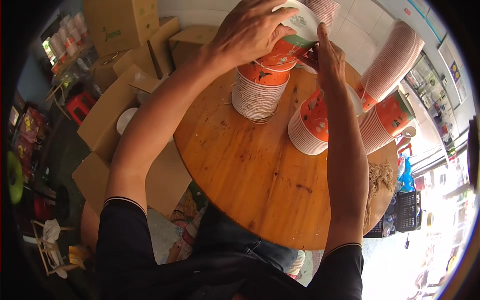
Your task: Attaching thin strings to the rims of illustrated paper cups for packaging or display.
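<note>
Orange paper cups [265, 70] with dark speckles and white rims; honey-brown wooden counter [250, 170]; tan cardboard boxes [120, 22]; black sleeves [125, 235].

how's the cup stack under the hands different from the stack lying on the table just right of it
The held stack stands upright on the round wooden table; the lying stack rests tipped on its side. The left hand and right hand grip the top of the held stack, while the lying stack is touched by neither hand, only crossed by the right forearm. A cord wraps the held stack; none shows on the lying stack. Both are nested orange patterned paper cups with white rims.
</note>
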Demonstrator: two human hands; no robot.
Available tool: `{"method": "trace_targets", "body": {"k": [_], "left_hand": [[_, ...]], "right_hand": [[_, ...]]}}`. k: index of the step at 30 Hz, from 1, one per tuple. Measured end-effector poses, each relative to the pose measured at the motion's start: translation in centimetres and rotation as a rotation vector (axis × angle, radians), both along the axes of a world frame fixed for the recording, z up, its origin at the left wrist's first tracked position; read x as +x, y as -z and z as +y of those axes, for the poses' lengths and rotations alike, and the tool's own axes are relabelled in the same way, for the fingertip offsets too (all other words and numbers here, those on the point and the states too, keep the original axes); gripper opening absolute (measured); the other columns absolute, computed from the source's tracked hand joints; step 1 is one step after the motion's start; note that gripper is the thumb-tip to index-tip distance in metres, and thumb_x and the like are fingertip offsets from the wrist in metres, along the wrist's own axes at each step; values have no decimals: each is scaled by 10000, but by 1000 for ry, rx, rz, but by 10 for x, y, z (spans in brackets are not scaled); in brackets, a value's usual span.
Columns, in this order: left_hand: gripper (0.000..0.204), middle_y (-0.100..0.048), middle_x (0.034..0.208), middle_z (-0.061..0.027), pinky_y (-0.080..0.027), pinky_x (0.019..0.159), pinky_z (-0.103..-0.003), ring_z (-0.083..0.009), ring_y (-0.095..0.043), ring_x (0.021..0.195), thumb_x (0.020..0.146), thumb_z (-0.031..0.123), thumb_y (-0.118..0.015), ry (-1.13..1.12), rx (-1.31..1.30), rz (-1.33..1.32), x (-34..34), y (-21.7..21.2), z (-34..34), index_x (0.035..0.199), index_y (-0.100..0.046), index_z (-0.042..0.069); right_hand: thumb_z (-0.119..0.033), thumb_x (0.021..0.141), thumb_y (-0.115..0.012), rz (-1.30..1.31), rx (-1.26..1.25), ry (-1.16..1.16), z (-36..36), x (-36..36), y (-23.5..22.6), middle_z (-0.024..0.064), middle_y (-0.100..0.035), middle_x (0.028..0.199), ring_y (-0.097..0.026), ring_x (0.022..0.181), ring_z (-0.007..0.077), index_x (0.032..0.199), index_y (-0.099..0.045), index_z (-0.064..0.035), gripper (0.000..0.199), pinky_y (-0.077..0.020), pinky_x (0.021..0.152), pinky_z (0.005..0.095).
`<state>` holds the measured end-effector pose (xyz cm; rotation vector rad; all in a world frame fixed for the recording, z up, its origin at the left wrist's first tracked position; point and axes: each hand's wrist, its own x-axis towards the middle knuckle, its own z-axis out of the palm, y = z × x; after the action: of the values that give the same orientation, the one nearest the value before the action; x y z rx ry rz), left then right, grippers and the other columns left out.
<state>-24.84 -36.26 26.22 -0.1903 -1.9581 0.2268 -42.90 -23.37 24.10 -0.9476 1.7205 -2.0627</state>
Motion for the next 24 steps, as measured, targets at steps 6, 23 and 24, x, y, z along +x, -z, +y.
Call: {"method": "trace_targets", "body": {"k": [6, 23, 24], "left_hand": [[206, -718, 1026, -137, -564, 874, -441, -331, -696, 973, 991, 252, -685, -65, 108, -155, -47, 38, -58, 1064, -731, 66], [491, -627, 1255, -197, -520, 1003, -476, -403, -621, 1182, 856, 144, -844, 277, 493, -178, -41, 159, 94, 1246, -583, 1], [526, -625, 1255, -206, -521, 996, -472, -401, -626, 1172, 861, 173, -850, 274, 638, -260, -47, 178, 111, 1267, -564, 0]], "right_hand": [[-489, 1021, -680, 425, 242, 155, 46, -7, 37, 116, -739, 1026, -735, 826, 223, 1262, -716, 16, 561, -603, 741, 354], [-132, 857, -798, 1100, 372, 400, 147, -22, 66, 113, -726, 970, -724, 907, 336, 962, -783, -54, 132, -559, 772, 440], [-126, 857, -794, 1074, 343, 408, 147, -31, 67, 120, -732, 965, -731, 901, 336, 943, -784, -41, 121, -563, 774, 431]]}}
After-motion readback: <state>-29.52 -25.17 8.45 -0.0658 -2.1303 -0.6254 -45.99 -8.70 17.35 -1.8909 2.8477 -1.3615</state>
